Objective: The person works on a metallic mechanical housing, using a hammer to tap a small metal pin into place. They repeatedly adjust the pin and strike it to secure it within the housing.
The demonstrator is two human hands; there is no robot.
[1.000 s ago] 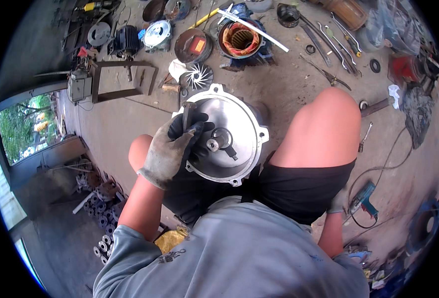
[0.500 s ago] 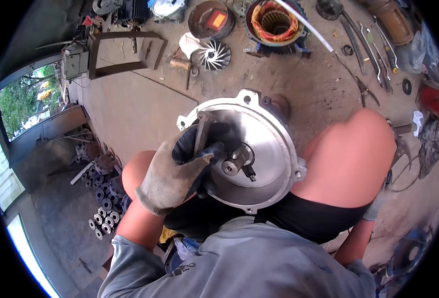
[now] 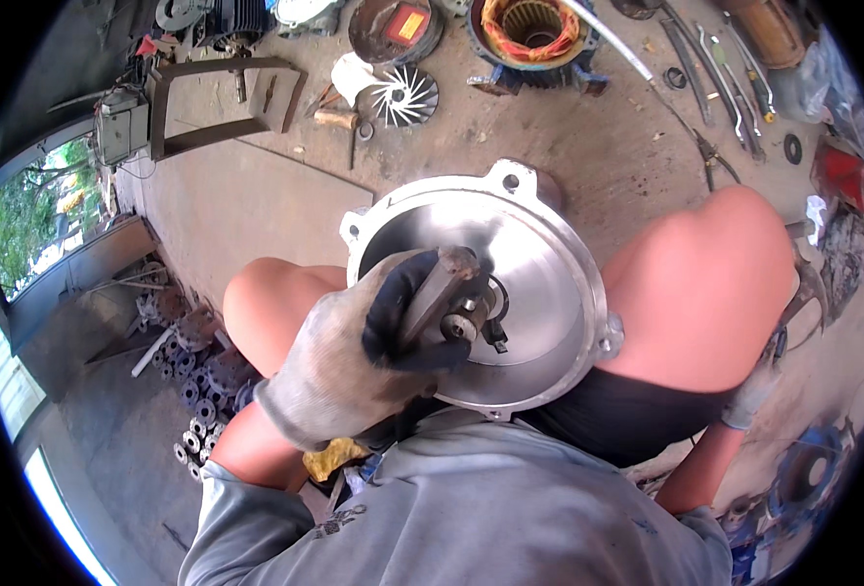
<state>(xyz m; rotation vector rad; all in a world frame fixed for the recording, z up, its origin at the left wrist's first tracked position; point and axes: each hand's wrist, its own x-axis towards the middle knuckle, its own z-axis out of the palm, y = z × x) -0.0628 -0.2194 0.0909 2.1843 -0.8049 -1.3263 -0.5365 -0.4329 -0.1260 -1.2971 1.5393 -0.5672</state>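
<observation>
My left hand (image 3: 354,342), in a grey glove with a black palm, is closed round a short steel bar (image 3: 436,298), chisel-like with a battered end. It holds the bar tilted over a round metal housing (image 3: 559,293), beside a shaft end (image 3: 464,322) in its middle. The bar's lower part is hidden in the glove. The housing has a bare bright inside and bolt lugs round its rim, and rests between my knees. My right hand (image 3: 752,396), also gloved, is low beside my right thigh; its fingers are mostly hidden near dark metal parts.
Ahead on the floor lie a fan wheel (image 3: 404,98), a wooden-handled hammer (image 3: 336,118), a round pan (image 3: 363,39) and a motor stator (image 3: 485,49) with orange windings. Long tools (image 3: 730,83) lie at the far right. Several metal rings (image 3: 194,435) are piled on the left.
My left hand has shifted right and turned the bar, so its battered end now tilts over the shaft. The head view has shifted slightly. My right hand stays beside the thigh.
</observation>
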